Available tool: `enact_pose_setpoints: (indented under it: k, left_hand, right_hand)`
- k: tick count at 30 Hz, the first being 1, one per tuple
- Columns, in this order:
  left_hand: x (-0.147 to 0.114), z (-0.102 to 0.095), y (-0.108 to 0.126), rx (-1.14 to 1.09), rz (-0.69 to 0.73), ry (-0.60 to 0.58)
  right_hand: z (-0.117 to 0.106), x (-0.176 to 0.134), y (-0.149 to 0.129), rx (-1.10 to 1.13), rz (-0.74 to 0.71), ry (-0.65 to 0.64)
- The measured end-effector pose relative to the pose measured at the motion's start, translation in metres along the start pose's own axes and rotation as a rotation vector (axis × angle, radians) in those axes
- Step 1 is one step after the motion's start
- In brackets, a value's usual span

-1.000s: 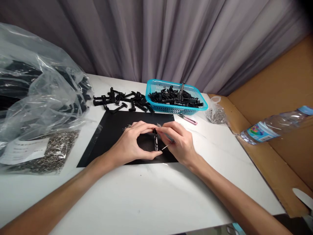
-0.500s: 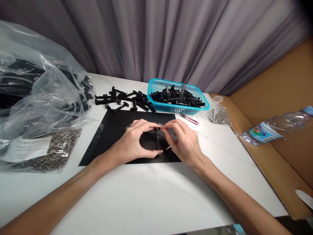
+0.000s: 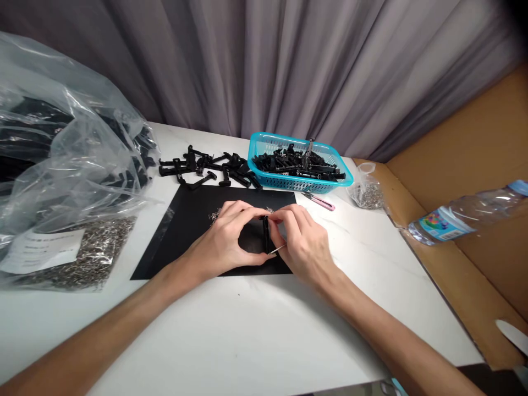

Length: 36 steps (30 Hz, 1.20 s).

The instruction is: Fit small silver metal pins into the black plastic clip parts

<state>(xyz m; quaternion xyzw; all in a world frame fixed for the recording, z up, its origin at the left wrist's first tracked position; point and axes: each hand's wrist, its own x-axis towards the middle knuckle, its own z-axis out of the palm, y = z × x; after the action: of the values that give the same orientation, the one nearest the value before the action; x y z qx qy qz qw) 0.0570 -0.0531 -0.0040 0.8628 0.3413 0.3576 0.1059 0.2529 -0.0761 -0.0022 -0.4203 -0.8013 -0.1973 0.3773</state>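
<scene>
Between the left hand (image 3: 225, 235) and the right hand (image 3: 304, 239) stands a slim black part (image 3: 266, 235), held over a black mat (image 3: 181, 225). The left hand is curved into a wide C, its fingertips at the part's far end and its thumb at the near end, so the part spans the gap. The right hand is mostly closed, its thumb and forefinger pinched at the part's far end; whether a small piece sits in that pinch cannot be told. From its curled fingers a thin rod (image 3: 278, 249) juts toward the left thumb.

Just beyond the left hand's knuckles lies a small heap of metal pieces (image 3: 215, 215). Farther beyond that hand, loose black parts (image 3: 201, 180) are strewn on the white table (image 3: 247, 330), beside a blue basket (image 3: 289, 183) filled with similar ones. Past the right hand lie pink-handled snips (image 3: 324, 204), then a small clear bag (image 3: 368, 193). Well to the left hand's left sits a labelled bag of metal bits (image 3: 103, 250).
</scene>
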Motion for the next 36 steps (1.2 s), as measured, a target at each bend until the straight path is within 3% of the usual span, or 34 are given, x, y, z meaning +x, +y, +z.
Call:
enact_pose_setpoints:
  k: [6, 15, 21, 29, 36]
  left_hand:
    - [0.001, -0.001, 0.001, 0.020, 0.006, 0.007]
    - [0.002, -0.001, 0.005, 0.011, 0.007, 0.038]
    - [0.002, -0.003, 0.007, 0.010, 0.023, 0.059]
    - [0.001, 0.001, 0.007, 0.055, 0.068, 0.114]
    - [0.001, 0.000, 0.010, 0.078, 0.117, 0.149]
  right_hand:
    - [0.000, 0.002, -0.003, -0.092, -0.072, 0.003]
    - [0.002, -0.004, 0.000, 0.014, 0.010, 0.054]
    - [0.001, -0.005, 0.007, 0.039, -0.061, 0.127]
    - [-0.001, -0.003, -0.001, 0.048, 0.022, 0.111]
    - [-0.002, -0.003, -0.004, -0.007, -0.050, 0.155]
